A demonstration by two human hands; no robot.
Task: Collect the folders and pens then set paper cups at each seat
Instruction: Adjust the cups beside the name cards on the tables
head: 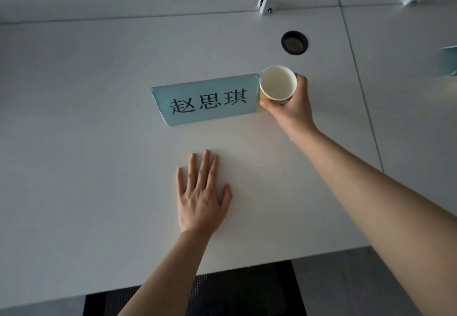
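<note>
While the right hand (288,107) holds the paper cup (277,83) upright, with thumb and fingers curled round its wall, the cup sits just past the fingertips and touches, or nearly touches, the end of the blue name card (205,101) to that hand's left. I think the cup should come straight down onto the white bench (86,142) a little clear of the card, and the fingers should loosen only once the base is flat. The left hand (202,192) lies flat on the bench with fingers spread, nearer the body, holding nothing.
</note>
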